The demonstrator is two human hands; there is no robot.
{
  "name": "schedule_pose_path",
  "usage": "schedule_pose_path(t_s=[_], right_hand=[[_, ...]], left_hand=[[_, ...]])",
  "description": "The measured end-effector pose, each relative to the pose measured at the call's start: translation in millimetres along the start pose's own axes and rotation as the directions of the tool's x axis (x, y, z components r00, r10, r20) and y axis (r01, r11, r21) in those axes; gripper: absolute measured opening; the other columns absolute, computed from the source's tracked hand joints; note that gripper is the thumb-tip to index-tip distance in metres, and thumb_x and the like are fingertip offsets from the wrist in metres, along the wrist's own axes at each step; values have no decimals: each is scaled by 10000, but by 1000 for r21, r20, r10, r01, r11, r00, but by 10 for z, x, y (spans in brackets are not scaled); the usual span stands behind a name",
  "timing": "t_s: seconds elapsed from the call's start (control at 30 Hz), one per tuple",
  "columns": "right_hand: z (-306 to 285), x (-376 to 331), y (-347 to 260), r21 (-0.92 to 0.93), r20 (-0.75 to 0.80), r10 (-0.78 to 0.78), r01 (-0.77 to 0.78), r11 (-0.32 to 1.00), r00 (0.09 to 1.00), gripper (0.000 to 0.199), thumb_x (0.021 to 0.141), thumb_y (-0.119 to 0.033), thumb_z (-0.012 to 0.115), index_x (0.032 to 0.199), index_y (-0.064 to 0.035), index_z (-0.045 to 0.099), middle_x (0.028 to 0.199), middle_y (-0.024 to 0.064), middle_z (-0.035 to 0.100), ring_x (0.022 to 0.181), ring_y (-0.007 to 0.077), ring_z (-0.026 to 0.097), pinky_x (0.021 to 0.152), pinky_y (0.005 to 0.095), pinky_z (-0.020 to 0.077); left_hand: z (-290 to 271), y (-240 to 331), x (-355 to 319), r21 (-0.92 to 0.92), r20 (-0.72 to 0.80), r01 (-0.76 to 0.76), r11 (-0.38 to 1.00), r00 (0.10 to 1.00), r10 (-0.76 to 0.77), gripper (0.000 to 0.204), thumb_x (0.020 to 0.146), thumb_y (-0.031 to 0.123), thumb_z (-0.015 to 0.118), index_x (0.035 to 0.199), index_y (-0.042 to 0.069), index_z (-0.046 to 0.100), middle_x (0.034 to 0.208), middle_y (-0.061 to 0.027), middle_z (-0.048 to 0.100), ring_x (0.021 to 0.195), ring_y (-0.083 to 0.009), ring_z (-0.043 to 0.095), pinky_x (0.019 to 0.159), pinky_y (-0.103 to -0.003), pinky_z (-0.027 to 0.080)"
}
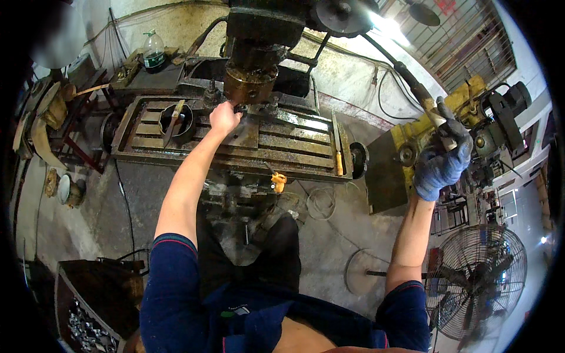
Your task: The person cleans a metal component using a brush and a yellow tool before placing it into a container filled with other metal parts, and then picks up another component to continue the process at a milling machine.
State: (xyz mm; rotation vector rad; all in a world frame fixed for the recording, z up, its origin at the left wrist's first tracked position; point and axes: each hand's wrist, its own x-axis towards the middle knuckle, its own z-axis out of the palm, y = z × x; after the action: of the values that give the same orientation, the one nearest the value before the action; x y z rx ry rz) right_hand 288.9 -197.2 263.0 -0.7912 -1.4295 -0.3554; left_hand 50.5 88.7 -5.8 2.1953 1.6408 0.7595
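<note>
Two hands at a drill press, one on the table, one on the feed lever

The feed lever (412, 82) ran from the machine head down to the right, its end wrapped tight in the gloved right hand (441, 156). The bare left hand (223, 116) was curled at the slotted table (282, 144) under the spindle (250, 82); whether it held anything could not be told. A metal ring (175, 122) sat just left of it

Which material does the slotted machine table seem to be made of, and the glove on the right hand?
Slotted machine table: probably cast iron or steel, with a dull grey-brown, rusty, oily surface. Glove on the right hand: seemingly knitted fabric, blue-grey and matte, creased around the lever handle.
</note>
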Motion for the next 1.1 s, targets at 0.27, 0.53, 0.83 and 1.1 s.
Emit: schedule_pose_path(t_s=[0.27,0.53,0.83,1.1], right_hand=[[-26,33,47,144,60,18,-27,989,998,331,863,-263,418,819,27,571,905,228,607,949,330,570,1012,549,269],[80,-349,85,54,-71,-24,28,998,997,376,837,-318,521,730,40,566,823,206,610,841,298,578,953,548,343],[38,-474,140,9,-79,-16,16,1000,997,357,860,-305,467,796,36,549,896,212,604,924,324,562,984,560,304],[88,-424,98,76,-39,7,-4,997,999,345,879,-295,449,793,21,557,923,219,600,957,329,548,988,528,311]], left_hand=[[-2,-1,-6,-34,-56,-43,999,998,41,350,653,273,690,967,125,648,807,-156,635,809,-322,611,706,-413,492],[-4,21,0,-81,-12,-21,996,1000,20,342,650,273,696,951,117,652,829,-168,635,830,-329,607,713,-417,489],[20,72,21,-112,28,-10,994,1000,13,301,658,265,698,888,74,659,802,-170,636,818,-328,611,718,-421,489],[-257,-48,-129,-228,134,-86,970,984,119,340,701,210,652,1009,72,609,822,-167,626,810,-347,598,694,-433,474]])
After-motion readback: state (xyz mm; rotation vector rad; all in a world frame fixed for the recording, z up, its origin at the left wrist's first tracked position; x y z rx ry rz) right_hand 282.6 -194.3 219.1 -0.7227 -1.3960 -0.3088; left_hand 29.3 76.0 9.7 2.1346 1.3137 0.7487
